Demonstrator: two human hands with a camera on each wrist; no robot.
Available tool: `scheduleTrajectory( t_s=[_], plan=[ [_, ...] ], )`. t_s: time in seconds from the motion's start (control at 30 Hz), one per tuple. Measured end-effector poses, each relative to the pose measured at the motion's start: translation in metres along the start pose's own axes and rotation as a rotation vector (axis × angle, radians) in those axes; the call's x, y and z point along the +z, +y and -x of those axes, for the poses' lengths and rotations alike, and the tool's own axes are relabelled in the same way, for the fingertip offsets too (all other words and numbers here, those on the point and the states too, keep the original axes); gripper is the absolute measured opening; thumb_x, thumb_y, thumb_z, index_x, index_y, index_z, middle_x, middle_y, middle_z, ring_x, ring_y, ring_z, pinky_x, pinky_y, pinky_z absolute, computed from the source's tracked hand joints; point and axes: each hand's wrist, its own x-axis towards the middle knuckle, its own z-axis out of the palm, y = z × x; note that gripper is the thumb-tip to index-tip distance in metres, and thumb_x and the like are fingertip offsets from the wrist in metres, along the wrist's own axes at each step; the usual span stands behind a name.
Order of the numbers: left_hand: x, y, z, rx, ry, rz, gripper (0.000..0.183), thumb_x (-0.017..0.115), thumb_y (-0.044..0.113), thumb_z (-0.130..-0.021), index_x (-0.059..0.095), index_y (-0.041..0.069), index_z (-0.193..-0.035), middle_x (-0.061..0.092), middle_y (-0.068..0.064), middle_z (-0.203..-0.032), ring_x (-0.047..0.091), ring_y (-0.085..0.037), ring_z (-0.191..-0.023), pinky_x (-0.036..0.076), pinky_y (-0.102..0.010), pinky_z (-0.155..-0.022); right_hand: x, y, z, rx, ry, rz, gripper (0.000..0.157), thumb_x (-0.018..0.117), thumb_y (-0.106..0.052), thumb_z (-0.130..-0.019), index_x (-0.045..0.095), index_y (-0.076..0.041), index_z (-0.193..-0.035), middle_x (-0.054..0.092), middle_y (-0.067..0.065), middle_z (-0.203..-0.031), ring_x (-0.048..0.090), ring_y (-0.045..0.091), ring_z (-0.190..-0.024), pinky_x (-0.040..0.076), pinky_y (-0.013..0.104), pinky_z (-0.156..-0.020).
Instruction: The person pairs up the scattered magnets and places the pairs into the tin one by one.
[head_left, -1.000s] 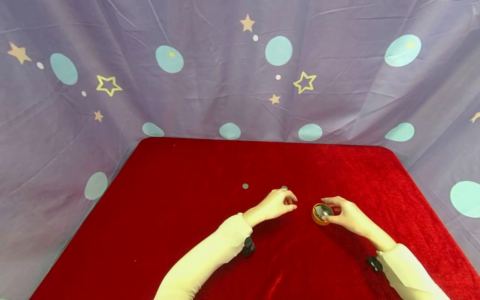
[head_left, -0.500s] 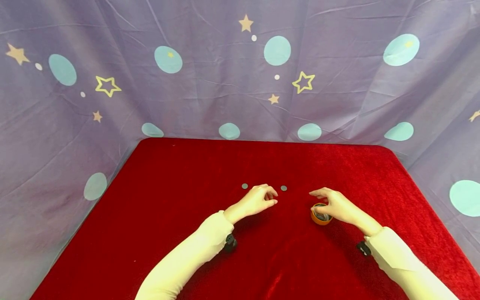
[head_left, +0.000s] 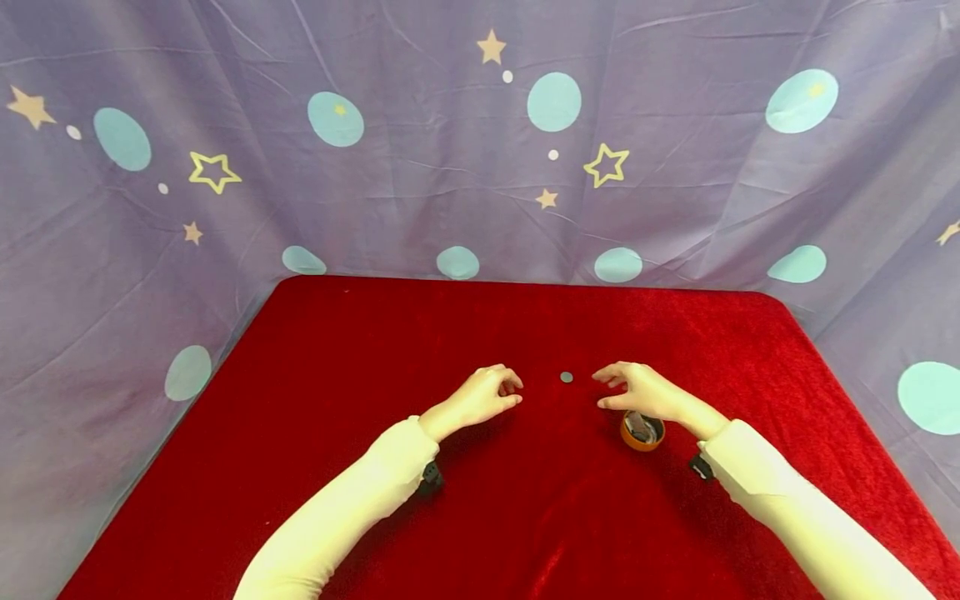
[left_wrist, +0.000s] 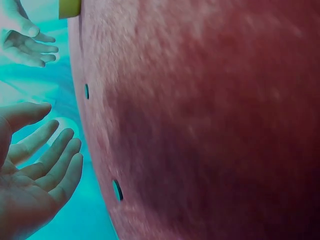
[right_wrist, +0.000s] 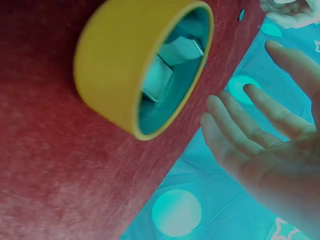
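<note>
My left hand (head_left: 480, 397) hovers over the red cloth with fingers loosely bent and nothing between them. In the left wrist view a small flat disc (left_wrist: 117, 190) lies on the cloth near that hand; the hand hides it in the head view. A second small grey-green disc (head_left: 566, 377) lies between the two hands. My right hand (head_left: 639, 392) is held in the air just beyond an orange-yellow bowl (head_left: 642, 445), its fingers spread and holding nothing. Inside the bowl are pale, flat, angular pieces (right_wrist: 158, 79), whose kind I cannot tell.
A red velvety cloth (head_left: 360, 350) covers the table. Behind it and at both sides hangs a purple curtain (head_left: 450, 125) printed with stars and blue ovals. Dark wrist devices (head_left: 431, 479) sit under both cuffs.
My left hand has moved left, off the disc between the hands and over to the other disc. My right hand has left the bowl and shifted forward and left. The bowl stays put.
</note>
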Motion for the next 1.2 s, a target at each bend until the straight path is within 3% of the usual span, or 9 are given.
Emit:
scheduleTrajectory(
  t_s=[0.37, 0.63, 0.77, 0.8, 0.87, 1.0, 1.07, 1.13, 1.2],
  plan=[
    [-0.012, -0.016, 0.005, -0.027, 0.02, -0.004, 0.016, 0.065, 0.009, -0.081, 0.065, -0.001, -0.094, 0.061, -0.009, -0.084, 0.06, -0.02, -0.078, 0.048, -0.026, -0.068, 0.003, -0.005, -0.028, -0.029, -0.065, 0.043, 0.037, 0.069, -0.008, -0.075, 0.059, 0.013, -0.104, 0.063, 0.026, -0.099, 0.061, 0.036, -0.089, 0.048, 0.047, -0.081],
    [-0.021, -0.029, 0.006, -0.068, 0.039, -0.013, 0.016, 0.066, 0.007, -0.08, 0.065, -0.002, -0.093, 0.062, -0.012, -0.084, 0.061, -0.022, -0.079, 0.048, -0.03, -0.071, 0.005, -0.002, -0.045, -0.036, -0.072, 0.088, 0.034, 0.069, -0.006, -0.072, 0.061, 0.012, -0.1, 0.065, 0.022, -0.093, 0.062, 0.032, -0.082, 0.05, 0.039, -0.076],
    [-0.023, -0.041, 0.005, -0.062, 0.05, 0.051, 0.014, 0.066, 0.009, -0.08, 0.066, 0.0, -0.091, 0.062, -0.009, -0.083, 0.061, -0.019, -0.077, 0.048, -0.031, -0.071, 0.005, -0.002, -0.051, -0.043, -0.078, 0.096, 0.033, 0.068, -0.004, -0.071, 0.062, 0.013, -0.098, 0.065, 0.022, -0.091, 0.062, 0.032, -0.081, 0.05, 0.039, -0.075],
    [-0.017, -0.055, 0.002, -0.024, 0.069, 0.071, 0.014, 0.066, 0.015, -0.082, 0.066, 0.005, -0.09, 0.062, -0.005, -0.081, 0.059, -0.014, -0.075, 0.048, -0.027, -0.069, 0.006, -0.002, -0.053, -0.048, -0.079, 0.101, 0.032, 0.068, -0.003, -0.071, 0.062, 0.013, -0.098, 0.066, 0.022, -0.091, 0.062, 0.032, -0.081, 0.05, 0.038, -0.075],
    [-0.017, -0.06, 0.002, -0.018, 0.077, 0.075, 0.013, 0.067, 0.017, -0.081, 0.066, 0.006, -0.088, 0.06, -0.002, -0.079, 0.058, -0.012, -0.072, 0.047, -0.025, -0.066, 0.007, -0.001, -0.056, -0.061, -0.078, 0.109, 0.032, 0.068, -0.002, -0.07, 0.062, 0.013, -0.097, 0.066, 0.021, -0.089, 0.062, 0.032, -0.08, 0.05, 0.037, -0.074],
    [-0.016, -0.062, -0.002, -0.095, 0.059, 0.054, 0.014, 0.068, 0.014, -0.08, 0.066, 0.004, -0.089, 0.061, -0.006, -0.082, 0.06, -0.017, -0.075, 0.048, -0.029, -0.07, 0.011, 0.006, -0.063, -0.097, -0.068, 0.101, 0.032, 0.069, -0.005, -0.066, 0.063, 0.011, -0.093, 0.067, 0.017, -0.082, 0.062, 0.03, -0.077, 0.05, 0.036, -0.072],
    [-0.019, -0.054, -0.002, -0.119, 0.048, 0.003, 0.017, 0.068, 0.009, -0.079, 0.065, 0.001, -0.093, 0.062, -0.01, -0.086, 0.06, -0.022, -0.081, 0.048, -0.033, -0.075, 0.015, 0.02, -0.068, -0.126, -0.068, 0.088, 0.032, 0.07, -0.008, -0.065, 0.065, 0.008, -0.092, 0.068, 0.013, -0.079, 0.062, 0.026, -0.076, 0.05, 0.036, -0.071],
    [0.007, -0.097, -0.016, -0.063, 0.081, -0.019, 0.018, 0.07, 0.016, -0.079, 0.065, 0.005, -0.093, 0.061, -0.007, -0.085, 0.06, -0.018, -0.079, 0.047, -0.029, -0.072, 0.022, 0.039, -0.076, -0.181, -0.061, 0.068, 0.032, 0.073, -0.015, -0.065, 0.066, 0.004, -0.09, 0.067, 0.006, -0.076, 0.061, 0.019, -0.073, 0.049, 0.032, -0.068],
    [0.041, -0.157, -0.034, -0.008, 0.107, -0.04, 0.022, 0.072, 0.027, -0.077, 0.065, 0.013, -0.092, 0.06, -0.001, -0.084, 0.058, -0.013, -0.077, 0.046, -0.027, -0.069, 0.026, 0.051, -0.081, -0.197, -0.07, 0.064, 0.032, 0.074, -0.019, -0.065, 0.067, 0.001, -0.09, 0.067, 0.003, -0.076, 0.061, 0.015, -0.072, 0.049, 0.03, -0.067]
  ],
)
